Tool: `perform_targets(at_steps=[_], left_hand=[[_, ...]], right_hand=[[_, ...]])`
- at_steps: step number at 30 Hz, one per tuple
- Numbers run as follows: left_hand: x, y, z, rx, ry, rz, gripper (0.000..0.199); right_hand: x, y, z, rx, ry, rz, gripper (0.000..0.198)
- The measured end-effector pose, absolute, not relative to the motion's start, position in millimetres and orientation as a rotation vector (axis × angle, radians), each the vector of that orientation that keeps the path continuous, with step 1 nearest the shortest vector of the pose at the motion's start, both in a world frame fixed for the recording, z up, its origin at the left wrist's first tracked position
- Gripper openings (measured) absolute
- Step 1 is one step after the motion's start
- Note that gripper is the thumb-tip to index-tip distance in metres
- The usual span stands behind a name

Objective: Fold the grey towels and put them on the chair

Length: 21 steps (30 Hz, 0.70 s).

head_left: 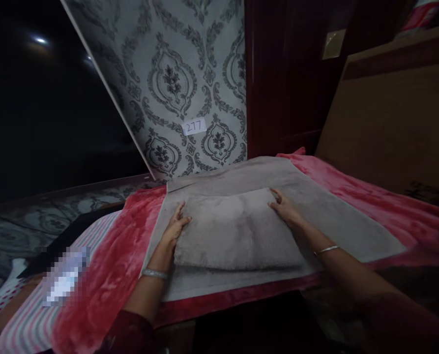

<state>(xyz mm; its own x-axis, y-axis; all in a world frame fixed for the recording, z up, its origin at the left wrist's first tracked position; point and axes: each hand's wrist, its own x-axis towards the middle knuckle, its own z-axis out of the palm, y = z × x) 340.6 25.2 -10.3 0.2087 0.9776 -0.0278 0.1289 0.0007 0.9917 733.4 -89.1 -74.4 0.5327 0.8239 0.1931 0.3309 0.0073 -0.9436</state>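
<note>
The folded grey cloth (234, 236) lies flat on the grey sheet (337, 216), which is spread over the red blanket (108, 280). The left hand (173, 230) is at the cloth's left edge, thumb on top; the right hand (286, 209) is at its far right corner, finger and thumb near together. The light is dim — whether either grip is clamped on the cloth, I cannot tell. The sheet leaves its widest room on the right, with narrower strips left and near — beyond its far edge stands the patterned wall (212, 64).
</note>
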Motion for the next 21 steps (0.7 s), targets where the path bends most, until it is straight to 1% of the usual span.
perform_targets(at_steps=[4,7,9,11,13,15,18,21], left_hand=[[332,12,-12,1.375,1.042,1.063,0.088],[327,3,-38,1.270,1.048,0.983,0.090],[324,2,-55,1.250,1.115,0.961,0.083],[321,5,-61,1.367,1.207,1.012,0.070],[323,10,-55,1.619,1.301,1.089,0.062],[334,11,-42,1.925,1.350,1.105,0.060],[366,4,-27,2.335,1.378,0.886,0.063],[396,-12,-32,2.556,1.512,0.591,0.065]], right_hand=[[745,-76,-41,-1.638,-1.146,0.381,0.059],[737,-72,-46,-1.813,-1.204,0.353,0.055],[728,-75,-60,-1.887,-1.219,0.349,0.052],[722,-80,-71,-1.929,-1.237,0.329,0.052],[716,-81,-71,-1.973,-1.260,0.279,0.055],[701,-73,-60,-1.987,-1.315,0.208,0.058],[648,-50,-39,-1.898,-1.511,0.134,0.058],[578,-30,-35,-1.701,-1.887,0.074,0.055]])
